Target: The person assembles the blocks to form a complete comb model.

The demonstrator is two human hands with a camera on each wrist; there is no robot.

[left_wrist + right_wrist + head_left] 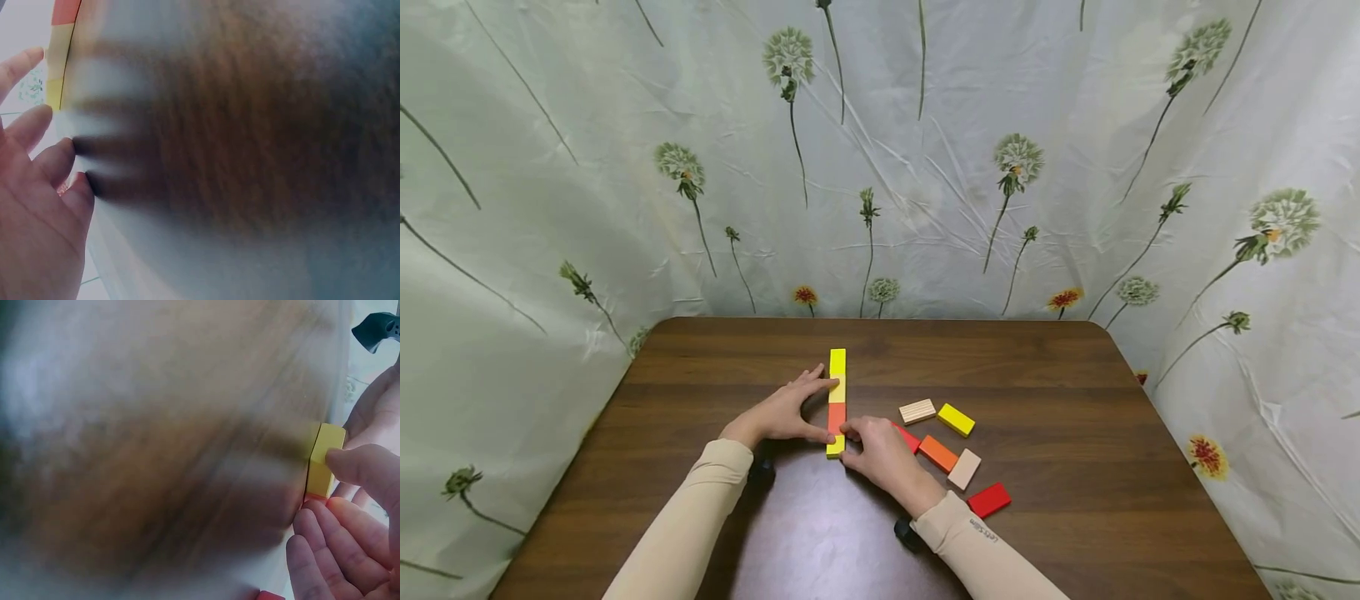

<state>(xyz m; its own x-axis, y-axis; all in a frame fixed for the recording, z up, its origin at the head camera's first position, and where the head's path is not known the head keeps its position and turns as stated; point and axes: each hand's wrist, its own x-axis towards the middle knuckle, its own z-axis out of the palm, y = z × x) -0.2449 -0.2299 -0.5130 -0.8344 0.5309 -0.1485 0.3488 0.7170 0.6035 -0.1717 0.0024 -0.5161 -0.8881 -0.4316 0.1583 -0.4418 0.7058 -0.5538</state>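
Note:
A straight row of flat wooden blocks runs away from the person in the head view. From the near end come a yellow block point(835, 450), an orange-red block point(837, 414), a pale yellow block point(839, 393) and a bright yellow block point(838, 360). The left hand point(784, 410) lies along the row's left side, fingers spread, index fingertip by the pale block and thumb by the near joint. From the right, the right hand point(883, 454) pinches the near yellow block point(325, 469), thumb on it and fingertips close to the orange-red one.
Loose blocks lie right of the row: a ridged wooden one point(917, 411), a yellow one point(956, 420), an orange one point(937, 453), a plain wooden one point(964, 469) and red ones, including one by the right sleeve point(989, 500). A floral curtain point(925, 167) hangs behind the brown table point(1075, 433).

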